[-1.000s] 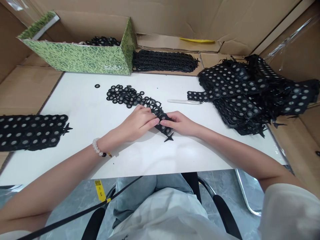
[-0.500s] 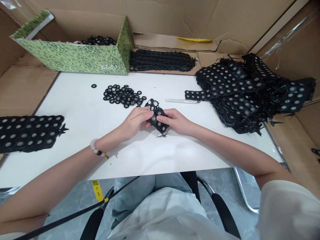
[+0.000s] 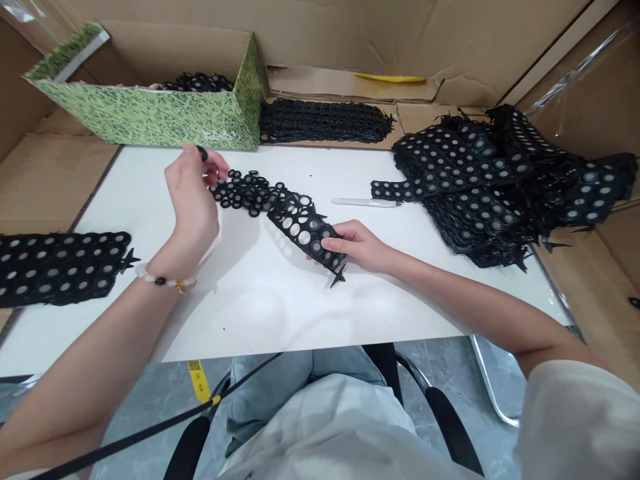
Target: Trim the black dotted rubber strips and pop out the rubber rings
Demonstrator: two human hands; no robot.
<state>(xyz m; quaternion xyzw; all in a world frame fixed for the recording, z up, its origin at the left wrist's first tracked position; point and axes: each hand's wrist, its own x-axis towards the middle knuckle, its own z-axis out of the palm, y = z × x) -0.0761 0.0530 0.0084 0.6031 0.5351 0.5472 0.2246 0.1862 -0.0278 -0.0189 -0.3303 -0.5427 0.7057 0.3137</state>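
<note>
My left hand (image 3: 193,180) is raised above the white board (image 3: 240,313), pinching a small black rubber ring (image 3: 203,153) between its fingertips. My right hand (image 3: 356,245) rests on the end of a black perforated strip (image 3: 305,227), fingers pressed on it. Most of the strip's holes show white board through them, and a spiky trimmed tip sticks out beside my right hand. A heap of loose black rings (image 3: 245,192) lies against the strip's far end, between my hands.
A green patterned box (image 3: 150,123) holding black pieces stands at the far edge, with a black stack (image 3: 325,121) beside it. Large piles of black sheets with grey discs lie right (image 3: 490,187) and left (image 3: 57,269). A white tube (image 3: 363,202) lies near the right pile.
My left hand has left the strip and lifted toward the far left, with a ring in its fingertips. The strip now lies flatter and longer on the board, and the lone ring is gone.
</note>
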